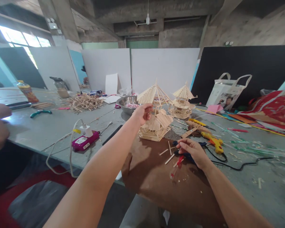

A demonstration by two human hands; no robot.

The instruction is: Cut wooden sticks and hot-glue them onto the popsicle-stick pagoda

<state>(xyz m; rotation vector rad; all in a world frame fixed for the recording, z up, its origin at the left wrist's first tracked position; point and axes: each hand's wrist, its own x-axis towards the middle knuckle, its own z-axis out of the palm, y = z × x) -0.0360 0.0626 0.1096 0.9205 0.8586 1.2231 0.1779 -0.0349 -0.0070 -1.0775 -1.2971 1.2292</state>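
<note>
Two hands engaged. Left hand [143, 114]: fingers curled at the upper roof of the front stick pavilion [155, 124], standing by the brown board's [147, 180] far edge; grip unconfirmed. Right hand [190, 151]: fingertips drawn together, contents indeterminable. Apparent step: steadying the roof. Next move calls for light, even support.
</note>
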